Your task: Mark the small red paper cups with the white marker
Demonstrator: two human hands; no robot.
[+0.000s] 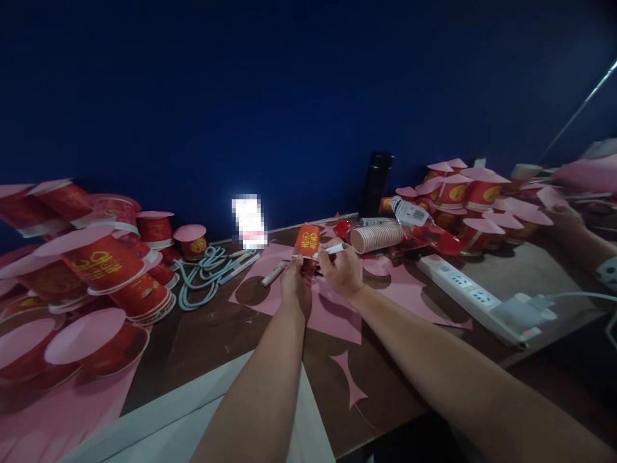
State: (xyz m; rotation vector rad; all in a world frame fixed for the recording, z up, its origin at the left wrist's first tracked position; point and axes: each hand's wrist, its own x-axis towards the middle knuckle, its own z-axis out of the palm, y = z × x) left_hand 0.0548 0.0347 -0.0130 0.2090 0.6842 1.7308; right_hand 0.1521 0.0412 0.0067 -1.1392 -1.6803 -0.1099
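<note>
My left hand point(296, 283) is closed around the lower part of a red paper cup point(308, 240) with yellow characters, which it holds up at the middle of the table. Against the cup's right side, my right hand point(343, 273) grips a white marker point(337, 248) between thumb and fingers. Whether the marker's tip touches the cup is hard to see. Beneath both hands lies a pink paper sheet point(335, 321) with round cut-outs. Another marker point(274, 274) rests on the paper to the left. Just right of my hands, a stack of paper cups point(380, 236) lies on its side.
Red cups with pink paper discs are piled at left point(103, 263) and right point(482, 186). A coiled cable point(205, 283), a lit pixelated screen point(250, 222), a black flask point(376, 183) and a power strip point(463, 286) surround the work. Another person's hand point(563, 222) is at far right.
</note>
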